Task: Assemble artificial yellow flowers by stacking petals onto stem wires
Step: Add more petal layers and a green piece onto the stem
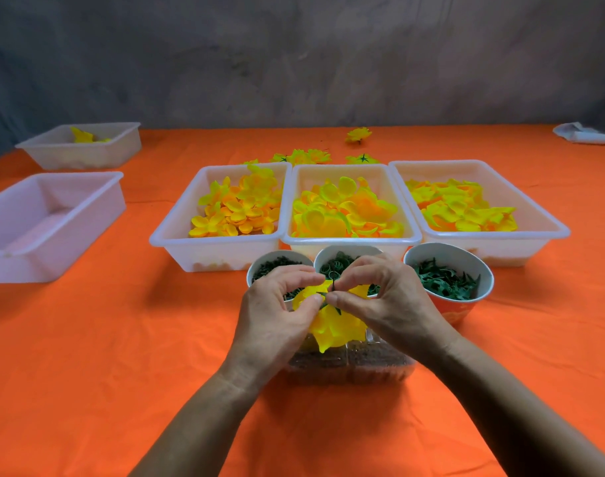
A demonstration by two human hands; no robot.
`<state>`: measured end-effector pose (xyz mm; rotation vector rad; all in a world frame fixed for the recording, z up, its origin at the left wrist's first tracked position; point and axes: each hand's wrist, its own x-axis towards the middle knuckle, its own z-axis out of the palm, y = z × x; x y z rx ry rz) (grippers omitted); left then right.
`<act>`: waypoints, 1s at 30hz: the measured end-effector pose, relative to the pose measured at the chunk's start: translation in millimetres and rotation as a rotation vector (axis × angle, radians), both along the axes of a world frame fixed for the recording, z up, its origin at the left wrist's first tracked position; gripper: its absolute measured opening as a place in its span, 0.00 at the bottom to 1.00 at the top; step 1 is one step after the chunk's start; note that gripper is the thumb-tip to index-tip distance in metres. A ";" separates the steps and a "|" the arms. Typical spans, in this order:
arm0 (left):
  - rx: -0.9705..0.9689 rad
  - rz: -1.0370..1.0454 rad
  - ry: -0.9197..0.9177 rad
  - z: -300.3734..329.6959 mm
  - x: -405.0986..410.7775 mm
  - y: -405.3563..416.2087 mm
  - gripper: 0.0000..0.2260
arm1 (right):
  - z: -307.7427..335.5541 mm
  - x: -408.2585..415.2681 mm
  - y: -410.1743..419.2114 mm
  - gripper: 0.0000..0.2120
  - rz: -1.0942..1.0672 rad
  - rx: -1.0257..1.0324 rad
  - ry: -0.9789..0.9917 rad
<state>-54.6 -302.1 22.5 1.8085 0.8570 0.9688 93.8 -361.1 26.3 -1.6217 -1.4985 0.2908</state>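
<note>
Head view, one moment; orange tablecloth (87, 356) under all items. Left hand (277, 315): fingers curled, pinching the yellow flower (332, 325) from its left; right hand (387, 304): thumb and forefinger pinching the dark green stem wire (334, 285) that stands up from the flower's centre; flower held above a clear compartment box (356, 366), just in front of the bowls. Three bowls of green parts: left bowl (277, 261), middle bowl (345, 258), right bowl (449, 270). Behind them, three white trays of yellow petals side by side: left tray (177, 232), centre tray (349, 241), right tray (549, 222). Finished flowers (304, 156) beyond the trays; two further white tubs (53, 215) at far left.
</note>
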 end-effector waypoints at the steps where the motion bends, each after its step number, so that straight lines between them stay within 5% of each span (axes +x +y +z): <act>1: 0.025 -0.008 -0.015 1.1 1.2 -0.3 0.07 | -0.5 -1.0 0.1 0.04 -0.004 0.007 0.005; 22: 0.171 0.029 -0.052 -0.7 14.6 6.6 0.10 | -14.9 -3.4 5.3 0.08 0.034 0.130 0.070; 30: 0.116 0.062 -0.077 3.1 13.8 4.1 0.07 | -13.0 -13.7 -1.4 0.06 -0.115 0.171 -0.114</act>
